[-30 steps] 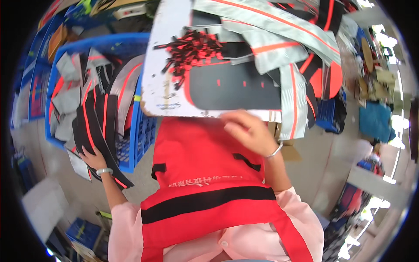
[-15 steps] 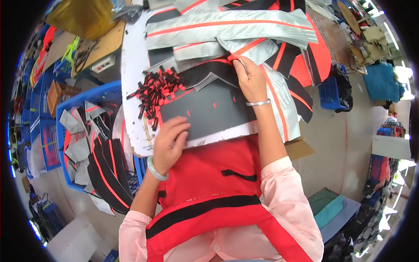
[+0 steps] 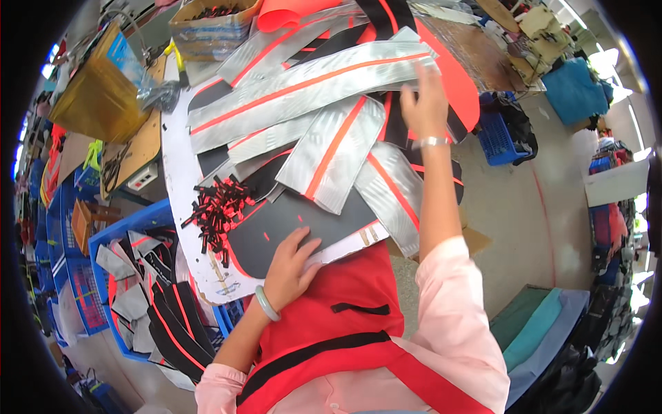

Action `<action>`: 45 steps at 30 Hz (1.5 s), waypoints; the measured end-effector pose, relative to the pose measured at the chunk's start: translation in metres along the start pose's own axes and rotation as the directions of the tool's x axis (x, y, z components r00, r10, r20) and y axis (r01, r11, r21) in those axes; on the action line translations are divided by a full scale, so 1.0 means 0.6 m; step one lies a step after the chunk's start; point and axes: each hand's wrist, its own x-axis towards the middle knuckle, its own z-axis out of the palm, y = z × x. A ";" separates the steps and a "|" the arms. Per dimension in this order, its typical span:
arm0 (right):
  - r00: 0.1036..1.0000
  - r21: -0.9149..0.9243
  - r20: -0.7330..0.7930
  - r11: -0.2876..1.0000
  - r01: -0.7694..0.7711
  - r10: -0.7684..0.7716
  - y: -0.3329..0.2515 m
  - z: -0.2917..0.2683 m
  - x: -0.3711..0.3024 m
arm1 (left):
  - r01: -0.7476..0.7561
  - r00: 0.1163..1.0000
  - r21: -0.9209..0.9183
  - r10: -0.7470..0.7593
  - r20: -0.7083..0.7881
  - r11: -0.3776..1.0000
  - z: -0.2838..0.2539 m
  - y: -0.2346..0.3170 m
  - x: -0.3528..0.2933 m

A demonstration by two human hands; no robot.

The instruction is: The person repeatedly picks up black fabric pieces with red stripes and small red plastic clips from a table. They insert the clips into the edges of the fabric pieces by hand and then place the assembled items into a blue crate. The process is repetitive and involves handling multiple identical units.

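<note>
On the white table (image 3: 181, 228), your left hand (image 3: 289, 269) presses flat, fingers spread, on the black panel (image 3: 289, 224). Your right hand (image 3: 424, 103) reaches open-fingered onto silver reflective strips (image 3: 310, 90). Blue crates (image 3: 103, 241) stand beside.

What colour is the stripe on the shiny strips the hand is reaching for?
Orange-red, running lengthwise down each silver reflective strip. The right hand touches them. The head view shows it best.
</note>
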 end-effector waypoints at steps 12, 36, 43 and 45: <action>0.785 -0.016 0.425 0.871 -0.490 0.450 0.085 -0.045 -0.005 | -0.141 0.988 0.235 0.150 -0.022 0.962 0.044 -0.025 -0.019; -0.766 -0.881 0.464 0.321 -0.348 0.445 0.238 -0.653 -0.727 | -0.197 0.974 0.557 0.227 0.016 0.807 0.087 -0.069 0.180; -0.373 -0.437 0.874 0.170 -0.883 0.310 0.093 -0.603 -0.513 | -0.387 0.880 -0.143 0.411 0.238 0.911 0.084 0.056 0.118; -0.094 -0.116 0.949 0.056 -0.992 0.300 0.016 -0.524 -0.417 | -0.314 0.787 -0.478 0.507 0.352 0.820 0.104 0.108 0.079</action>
